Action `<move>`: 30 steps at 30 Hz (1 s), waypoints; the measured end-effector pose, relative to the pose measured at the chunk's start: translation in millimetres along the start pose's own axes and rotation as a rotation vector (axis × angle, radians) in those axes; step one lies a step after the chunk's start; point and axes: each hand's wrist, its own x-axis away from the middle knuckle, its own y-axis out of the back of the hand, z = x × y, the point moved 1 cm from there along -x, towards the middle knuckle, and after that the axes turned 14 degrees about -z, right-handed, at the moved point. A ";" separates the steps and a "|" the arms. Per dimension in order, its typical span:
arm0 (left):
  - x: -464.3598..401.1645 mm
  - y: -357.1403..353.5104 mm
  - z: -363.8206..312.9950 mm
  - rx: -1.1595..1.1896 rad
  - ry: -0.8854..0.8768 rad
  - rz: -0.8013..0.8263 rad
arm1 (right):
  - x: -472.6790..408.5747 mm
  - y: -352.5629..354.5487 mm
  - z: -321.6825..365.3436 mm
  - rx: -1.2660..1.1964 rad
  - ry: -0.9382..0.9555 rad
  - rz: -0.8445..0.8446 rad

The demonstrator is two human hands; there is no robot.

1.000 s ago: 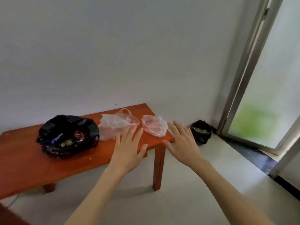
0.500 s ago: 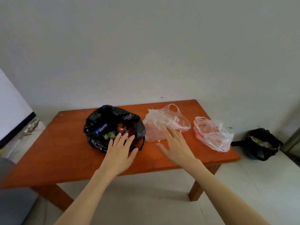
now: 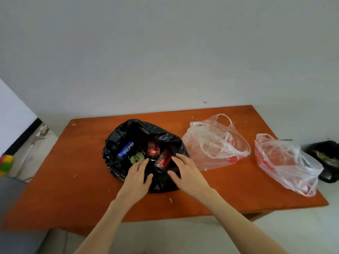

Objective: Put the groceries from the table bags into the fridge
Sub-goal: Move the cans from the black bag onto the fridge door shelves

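An open black plastic bag lies on the orange wooden table. Inside it I see a blue Pepsi can, two red cans and something green. My left hand rests on the bag's near rim, fingers spread, beside the red cans. On the rim's right side is my right hand, fingers spread too. Neither hand holds anything. Two clear plastic bags lie to the right; their contents are unclear.
A white wall stands close behind the table. A black bag with scraps sits on the floor at the far right. A white slanted panel and a colourful object are at the left. Crumbs dot the tabletop.
The view swung left and closer to the table. Both hands moved from the clear bags to the rim of the black bag.
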 end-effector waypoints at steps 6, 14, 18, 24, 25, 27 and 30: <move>-56.6 -19.1 42.0 0.145 0.125 0.040 | -44.5 -58.2 21.7 -0.093 -0.164 0.008; -128.0 -62.9 80.7 0.302 0.314 0.225 | -94.1 -137.6 16.3 0.032 -0.667 -0.116; -156.6 -85.1 77.6 0.394 0.450 0.284 | -106.3 -149.4 15.4 0.034 -0.881 -0.190; -178.3 -108.0 69.9 0.448 0.649 0.292 | -113.8 -160.8 10.8 -0.057 -1.053 -0.160; -180.1 -107.5 68.7 0.466 0.672 0.290 | -116.0 -161.5 10.6 -0.075 -1.071 -0.154; -183.3 -106.9 69.9 0.465 0.690 0.292 | -119.9 -161.0 10.1 -0.097 -1.100 -0.125; -186.7 -106.5 78.1 0.412 0.650 0.315 | -121.8 -156.9 8.7 -0.091 -1.114 -0.087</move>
